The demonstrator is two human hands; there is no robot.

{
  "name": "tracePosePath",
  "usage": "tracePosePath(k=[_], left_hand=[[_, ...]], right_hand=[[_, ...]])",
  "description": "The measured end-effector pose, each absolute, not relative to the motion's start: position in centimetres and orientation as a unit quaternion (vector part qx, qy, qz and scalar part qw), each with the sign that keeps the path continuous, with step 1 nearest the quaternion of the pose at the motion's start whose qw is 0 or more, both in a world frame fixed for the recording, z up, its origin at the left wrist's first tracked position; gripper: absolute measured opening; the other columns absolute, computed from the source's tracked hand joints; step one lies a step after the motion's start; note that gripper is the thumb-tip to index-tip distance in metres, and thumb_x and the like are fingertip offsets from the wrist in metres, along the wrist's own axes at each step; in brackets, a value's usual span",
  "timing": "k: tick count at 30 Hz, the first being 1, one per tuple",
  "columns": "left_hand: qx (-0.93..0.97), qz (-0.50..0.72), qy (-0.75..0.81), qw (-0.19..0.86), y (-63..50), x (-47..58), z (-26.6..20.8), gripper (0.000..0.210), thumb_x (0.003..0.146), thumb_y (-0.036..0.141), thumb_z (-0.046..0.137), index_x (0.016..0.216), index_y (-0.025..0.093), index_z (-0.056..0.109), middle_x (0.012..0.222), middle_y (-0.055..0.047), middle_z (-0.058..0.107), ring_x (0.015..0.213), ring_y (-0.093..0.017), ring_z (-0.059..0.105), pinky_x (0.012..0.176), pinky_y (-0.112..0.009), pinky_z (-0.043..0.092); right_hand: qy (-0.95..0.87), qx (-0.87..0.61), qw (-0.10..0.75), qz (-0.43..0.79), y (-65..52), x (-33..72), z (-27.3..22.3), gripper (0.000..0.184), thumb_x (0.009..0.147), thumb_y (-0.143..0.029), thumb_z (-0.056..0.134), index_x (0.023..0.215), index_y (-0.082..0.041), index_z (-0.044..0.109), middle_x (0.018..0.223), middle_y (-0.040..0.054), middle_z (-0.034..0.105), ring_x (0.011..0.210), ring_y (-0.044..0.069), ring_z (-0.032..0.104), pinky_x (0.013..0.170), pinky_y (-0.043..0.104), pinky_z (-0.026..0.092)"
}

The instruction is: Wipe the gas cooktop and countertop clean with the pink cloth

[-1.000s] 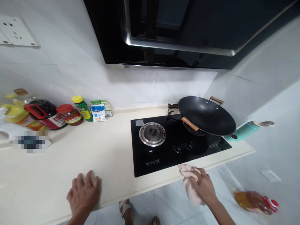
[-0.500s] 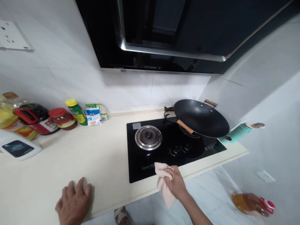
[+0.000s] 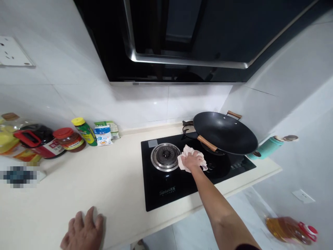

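Observation:
My right hand (image 3: 191, 159) presses a pale pink cloth (image 3: 187, 150) onto the black glass cooktop (image 3: 158, 199), just right of the round metal burner (image 3: 165, 157). The cloth is bunched under the palm and partly hides the knobs. My left hand (image 3: 83, 229) lies flat on the cream countertop (image 3: 114, 187) with its fingers apart, holding nothing. A large black wok (image 3: 225, 133) with wooden handles sits over the right burner, beyond my right hand.
At the back left stand a red-lidded jar (image 3: 69, 139), a green bottle with a yellow cap (image 3: 84, 131) and small packets (image 3: 103, 134). A teal cylinder (image 3: 270, 147) lies at the right end. The range hood (image 3: 179, 74) overhangs. An oil bottle (image 3: 288, 229) is on the floor.
My right hand has moved from the counter's front edge forward onto the cooktop, and the cloth that hung from it is now pressed on the glass. My left hand stays flat.

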State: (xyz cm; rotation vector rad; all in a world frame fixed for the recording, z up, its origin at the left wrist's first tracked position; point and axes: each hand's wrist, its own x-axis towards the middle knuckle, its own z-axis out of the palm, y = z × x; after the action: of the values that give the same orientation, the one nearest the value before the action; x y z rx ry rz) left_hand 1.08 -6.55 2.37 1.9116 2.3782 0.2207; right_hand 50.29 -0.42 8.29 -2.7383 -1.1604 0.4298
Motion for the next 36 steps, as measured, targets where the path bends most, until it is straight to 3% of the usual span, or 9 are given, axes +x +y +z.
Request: tracePosePath(k=[3,10,13,19,22,25,27,31,36], left_hand=[[0.627,0.072,0.775,0.038,-6.6,1.1,2.5,0.069,0.099,0.056,0.017,0.147,0.021,0.052,0.16,-0.018,0.041,0.154,-0.036,0.031,0.119,-0.059,0.033],[0.625,0.075,0.776,0.039,-6.7,1.4,2.9,0.067,0.099,0.055,0.019,0.146,0.021,0.053,0.161,-0.018,0.04,0.154,-0.035,0.031,0.119,-0.057,0.033],[0.622,0.075,0.778,0.042,-6.9,1.7,3.1,0.068,0.1,0.055,0.017,0.147,0.02,0.052,0.162,-0.019,0.039,0.155,-0.036,0.029,0.12,-0.058,0.031],[0.617,0.068,0.784,0.036,-7.1,1.9,3.0,0.061,0.102,0.048,0.024,0.149,0.02,0.051,0.165,-0.02,0.038,0.157,-0.034,0.029,0.121,-0.056,0.03],[0.62,0.064,0.782,0.025,-7.2,1.9,2.8,0.06,0.102,0.046,0.025,0.149,0.02,0.052,0.164,-0.02,0.04,0.156,-0.035,0.03,0.12,-0.056,0.03],[0.627,0.064,0.776,0.01,-7.4,1.8,2.5,0.059,0.103,0.046,0.024,0.149,0.02,0.052,0.163,-0.02,0.041,0.155,-0.034,0.03,0.12,-0.055,0.031],[0.627,0.064,0.776,0.006,-7.5,1.8,2.3,0.06,0.103,0.046,0.024,0.149,0.02,0.052,0.163,-0.02,0.04,0.156,-0.034,0.029,0.12,-0.055,0.03],[0.621,0.06,0.781,0.017,-7.5,1.7,2.2,0.061,0.103,0.046,0.023,0.15,0.02,0.052,0.165,-0.02,0.037,0.158,-0.035,0.027,0.122,-0.055,0.028],[0.618,0.056,0.784,0.026,-7.3,1.5,1.9,0.062,0.103,0.047,0.024,0.151,0.02,0.051,0.166,-0.019,0.036,0.158,-0.035,0.025,0.123,-0.054,0.027]], right_hand=[[-0.415,-0.899,0.06,0.129,-1.7,47.1,6.9,0.071,0.1,-0.062,0.047,0.156,-0.019,0.048,0.169,0.0226,0.024,0.145,0.049,0.033,0.112,0.069,0.023],[-0.554,-0.814,0.131,0.118,-10.2,36.4,4.5,0.056,0.089,-0.044,0.067,0.142,-0.027,0.062,0.162,0.0143,0.041,0.138,0.049,0.04,0.113,0.067,0.026],[-0.617,-0.742,0.189,0.179,-14.5,31.9,3.1,0.05,0.085,-0.035,0.069,0.135,-0.032,0.066,0.159,0.0085,0.045,0.134,0.044,0.044,0.112,0.065,0.03],[-0.601,-0.624,0.328,0.376,-19.2,27.5,3.9,0.05,0.072,-0.02,0.071,0.122,-0.028,0.071,0.154,0.0086,0.05,0.142,0.037,0.044,0.12,0.055,0.033],[-0.494,-0.532,0.439,0.529,-18.0,29.6,6.2,0.052,0.083,-0.027,0.063,0.135,-0.027,0.063,0.137,0.0083,0.063,0.128,0.029,0.059,0.111,0.046,0.046],[-0.399,-0.493,0.487,0.6,-15.6,34.4,7.1,0.056,0.088,-0.041,0.064,0.142,-0.026,0.057,0.127,0.0057,0.071,0.118,0.026,0.066,0.105,0.044,0.05],[-0.384,-0.534,0.494,0.569,-14.1,38.5,6.7,0.061,0.086,-0.047,0.065,0.142,-0.026,0.056,0.132,0.0052,0.07,0.122,0.026,0.064,0.109,0.044,0.047],[-0.427,-0.718,0.406,0.37,-13.3,45.6,4.7,0.069,0.077,-0.04,0.066,0.142,-0.022,0.057,0.142,0.012,0.062,0.13,0.029,0.058,0.114,0.048,0.044],[-0.494,-0.752,0.407,0.156,-13.8,47.4,4.8,0.055,0.091,-0.046,0.049,0.139,-0.023,0.062,0.145,0.0134,0.058,0.136,0.03,0.052,0.115,0.05,0.042]])
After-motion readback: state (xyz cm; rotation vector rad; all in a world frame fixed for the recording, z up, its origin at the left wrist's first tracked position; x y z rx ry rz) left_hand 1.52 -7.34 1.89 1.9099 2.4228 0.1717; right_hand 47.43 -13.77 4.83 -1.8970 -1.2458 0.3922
